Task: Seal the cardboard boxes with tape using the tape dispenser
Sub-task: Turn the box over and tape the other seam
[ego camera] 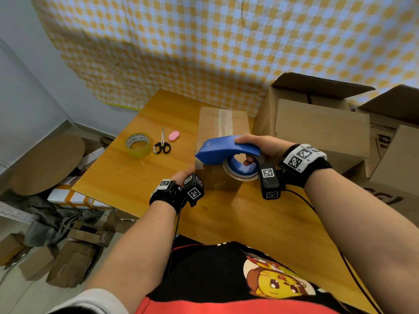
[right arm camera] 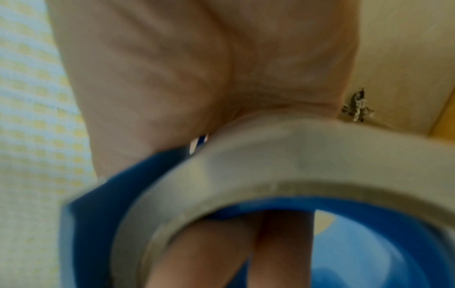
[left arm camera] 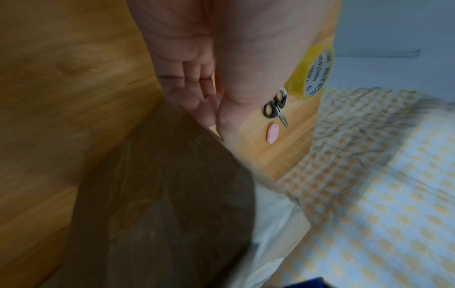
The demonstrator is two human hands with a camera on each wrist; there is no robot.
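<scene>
Small cardboard box [ego camera: 221, 132] on the table [ego camera: 145, 177], long axis running away from the person; a tape strip already lies along its top seam. Larger open boxes [ego camera: 317, 123] at right look unsealed: most work left. Right hand [ego camera: 260, 148] fingers curl through the blue tape dispenser [ego camera: 223, 150], nose pointing left, over the box's near end. Left hand [ego camera: 184, 175] fingers straight, flat against the box's near-left corner.

A yellow tape roll [ego camera: 138, 145], black-handled scissors [ego camera: 162, 145] and a pink cutter [ego camera: 174, 135] are laid on the desk [ego camera: 127, 177], at ten o'clock; checkered cloth [ego camera: 204, 41] is hung behind.
</scene>
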